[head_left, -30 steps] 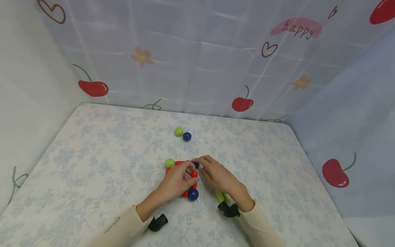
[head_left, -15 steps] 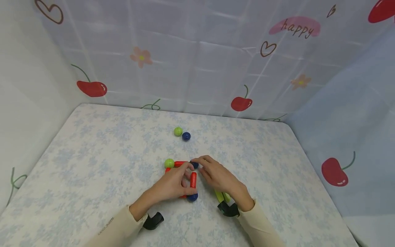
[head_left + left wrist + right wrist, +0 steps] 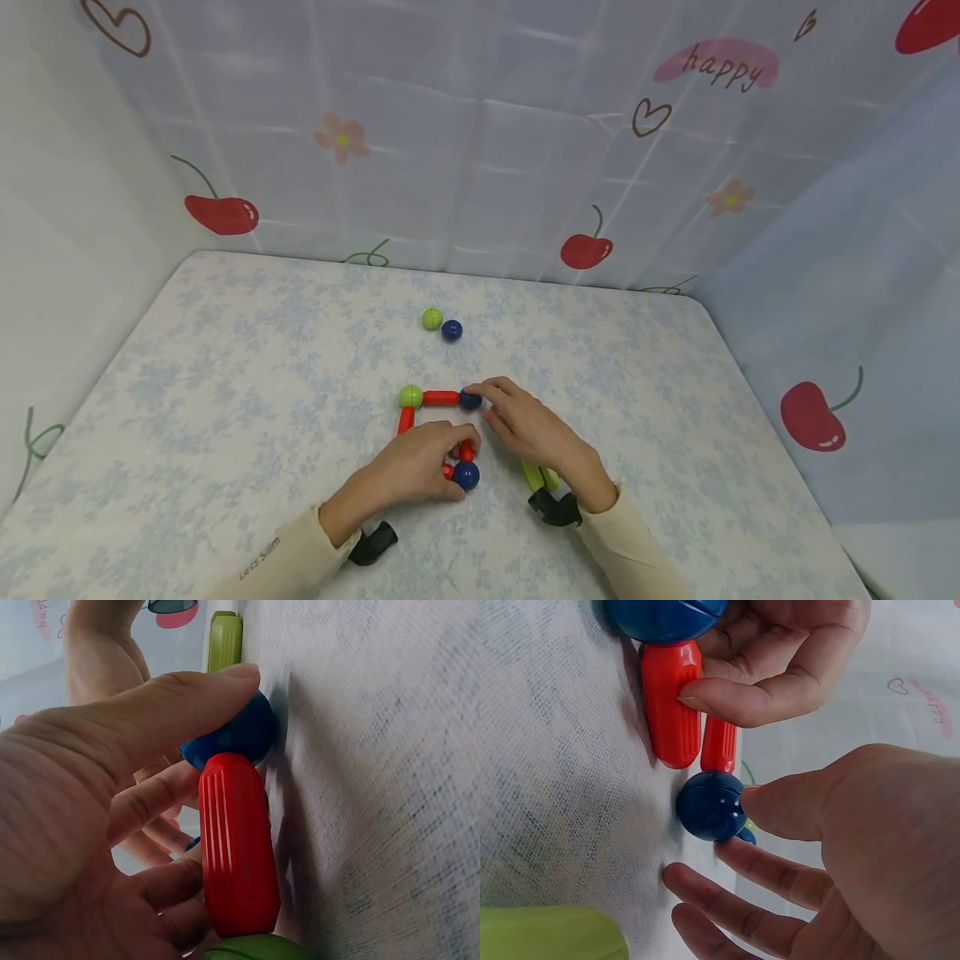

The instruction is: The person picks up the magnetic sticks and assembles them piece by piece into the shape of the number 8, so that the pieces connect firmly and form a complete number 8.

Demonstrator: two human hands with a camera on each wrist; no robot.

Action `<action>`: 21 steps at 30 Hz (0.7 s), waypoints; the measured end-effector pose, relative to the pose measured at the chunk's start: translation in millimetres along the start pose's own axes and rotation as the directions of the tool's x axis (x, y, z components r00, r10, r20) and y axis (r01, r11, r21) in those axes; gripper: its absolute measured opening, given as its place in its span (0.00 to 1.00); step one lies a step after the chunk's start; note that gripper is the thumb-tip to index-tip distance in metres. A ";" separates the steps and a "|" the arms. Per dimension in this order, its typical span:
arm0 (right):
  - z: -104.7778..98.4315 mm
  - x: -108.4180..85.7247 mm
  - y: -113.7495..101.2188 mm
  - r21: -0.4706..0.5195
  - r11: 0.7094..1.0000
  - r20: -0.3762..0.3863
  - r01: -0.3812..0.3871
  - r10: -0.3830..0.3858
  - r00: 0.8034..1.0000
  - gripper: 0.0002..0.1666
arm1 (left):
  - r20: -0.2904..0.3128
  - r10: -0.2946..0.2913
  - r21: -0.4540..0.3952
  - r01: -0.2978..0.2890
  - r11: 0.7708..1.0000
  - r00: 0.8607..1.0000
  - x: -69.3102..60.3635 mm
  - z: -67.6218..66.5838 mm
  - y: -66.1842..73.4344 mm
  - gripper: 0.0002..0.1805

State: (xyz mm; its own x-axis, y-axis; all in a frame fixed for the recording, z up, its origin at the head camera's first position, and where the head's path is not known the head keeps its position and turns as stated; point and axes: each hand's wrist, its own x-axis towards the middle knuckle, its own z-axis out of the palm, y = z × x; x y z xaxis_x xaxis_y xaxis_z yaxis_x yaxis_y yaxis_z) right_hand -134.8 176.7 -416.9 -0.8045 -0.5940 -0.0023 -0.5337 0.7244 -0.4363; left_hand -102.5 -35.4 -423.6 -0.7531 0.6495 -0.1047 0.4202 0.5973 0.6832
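Observation:
Magnetic-style red rods and balls form a four-sided outline on the table. My left hand (image 3: 416, 462) holds its near right corner: the thumb presses a blue ball (image 3: 467, 476), and the index finger curls over the right red rod (image 3: 672, 705). That rod's far end stands slightly apart from the far blue ball (image 3: 711, 806). My right hand (image 3: 534, 423) pinches this far ball between thumb and index finger, other fingers spread. A red rod (image 3: 441, 398) joins it to a green ball (image 3: 410, 397). Another red rod (image 3: 406, 419) runs toward me, partly hidden by my left hand.
Farther back lie a loose green ball (image 3: 432, 319) and a loose blue ball (image 3: 452, 331). Yellow-green rods (image 3: 534, 476) lie beneath my right wrist. The patterned tabletop (image 3: 262, 358) meets a printed curtain (image 3: 450, 167) behind. Black wrist mounts (image 3: 555, 507) hang by both sleeves.
My left hand's fingers have drawn back toward me from the far blue ball to the right red rod and near blue ball, uncovering the far rod. My right hand has stayed in place.

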 end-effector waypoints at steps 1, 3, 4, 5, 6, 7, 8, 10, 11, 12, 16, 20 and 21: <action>-0.1 0.0 -0.1 0.002 1.000 0.001 -0.002 0.002 1.000 0.23 | -0.002 0.000 0.004 0.000 1.000 1.000 0.1 0.3 -0.1 0.25; -0.4 0.1 -0.4 0.005 1.000 0.004 -0.006 0.006 1.000 0.23 | -0.019 0.002 0.005 -0.002 1.000 1.000 0.6 1.2 -0.2 0.25; -0.8 0.1 -0.6 0.008 1.000 0.005 -0.008 0.008 1.000 0.23 | -0.031 0.004 0.004 -0.004 1.000 1.000 1.0 1.9 -0.4 0.25; -0.8 0.0 -0.5 0.010 1.000 0.007 -0.007 0.007 1.000 0.23 | -0.045 0.008 0.004 -0.008 1.000 0.999 1.4 2.6 -0.4 0.25; -1.2 0.0 -0.6 0.014 1.000 0.008 -0.008 0.008 1.000 0.23 | -0.058 0.011 0.003 -0.010 1.000 0.998 1.7 3.2 -0.5 0.25; -1.1 0.0 -0.4 0.015 1.000 0.010 -0.007 0.007 1.000 0.23 | -0.071 0.013 0.005 -0.013 1.000 0.997 2.1 3.6 -0.5 0.26; -1.1 0.0 -0.3 0.018 1.000 0.010 -0.006 0.006 1.000 0.23 | -0.083 0.016 0.008 -0.015 1.000 0.996 2.4 4.1 -0.6 0.26; -1.1 -0.3 0.1 0.022 1.000 0.012 -0.005 0.005 1.000 0.23 | -0.096 0.023 0.024 -0.021 0.999 0.995 3.2 4.8 -0.8 0.27; -1.2 -0.5 0.3 0.025 1.000 0.012 -0.004 0.004 1.000 0.23 | -0.101 0.027 0.036 -0.023 0.999 0.995 3.5 5.1 -1.0 0.27; -1.2 -0.5 0.4 0.026 1.000 0.012 -0.003 0.002 1.000 0.23 | -0.104 0.029 0.046 -0.024 0.999 0.994 3.8 5.3 -1.3 0.27; -1.2 -0.6 0.5 0.034 0.999 0.014 -0.003 0.002 1.000 0.23 | -0.112 0.030 0.066 -0.023 0.998 0.993 4.5 6.2 -2.6 0.26; -1.0 -0.8 0.4 0.031 1.000 0.011 -0.001 0.000 1.000 0.24 | -0.097 0.041 0.055 -0.036 0.998 0.994 3.6 2.8 -3.9 0.26; -0.8 -0.8 0.5 0.029 1.000 0.011 0.003 -0.003 1.000 0.24 | -0.097 0.048 0.041 -0.044 0.998 0.994 3.2 0.2 -4.6 0.25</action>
State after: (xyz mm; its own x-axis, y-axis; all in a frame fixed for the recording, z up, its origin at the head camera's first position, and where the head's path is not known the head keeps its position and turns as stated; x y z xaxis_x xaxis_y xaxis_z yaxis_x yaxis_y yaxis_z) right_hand -134.7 177.8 -416.3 -0.8001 -0.5998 -0.0106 -0.5280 0.7125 -0.4620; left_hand -106.7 -36.0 -427.3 -0.7777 0.6286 -0.0014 0.4732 0.5870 0.6568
